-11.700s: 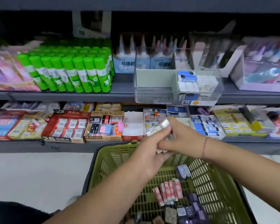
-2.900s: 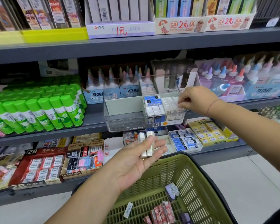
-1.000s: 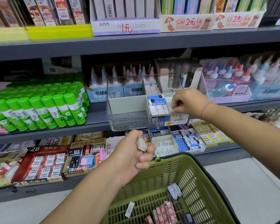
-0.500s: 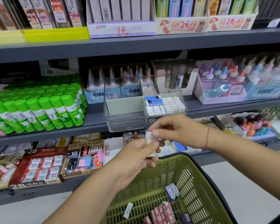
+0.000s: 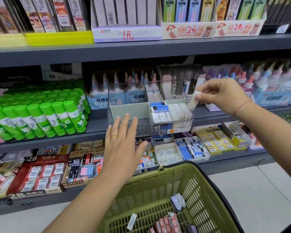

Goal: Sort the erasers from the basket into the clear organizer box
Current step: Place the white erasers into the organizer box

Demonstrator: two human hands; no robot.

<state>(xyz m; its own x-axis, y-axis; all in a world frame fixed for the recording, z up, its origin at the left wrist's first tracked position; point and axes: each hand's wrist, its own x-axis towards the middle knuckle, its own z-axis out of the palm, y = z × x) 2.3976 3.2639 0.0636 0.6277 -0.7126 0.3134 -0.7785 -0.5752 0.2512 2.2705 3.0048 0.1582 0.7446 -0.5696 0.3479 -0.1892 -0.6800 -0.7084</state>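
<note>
Right hand [image 5: 223, 96] pinches a white eraser [image 5: 193, 100] above the clear organizer box [image 5: 124, 93]; left hand [image 5: 123, 145] is flat and holds nothing.

The eraser hangs tilted between thumb and fingertips over the right end of the box, whose right compartment is packed with white and blue-sleeved erasers [image 5: 171, 113]; the left compartment looks bare. The box sits on the grey shelf [image 5: 97, 126], beside rows of green glue sticks [image 5: 40, 118]. The left hand's fingers are straight and spread in front of the box's lower left. Below, the green basket [image 5: 175, 172] contains more wrapped erasers [image 5: 168, 222].
</note>
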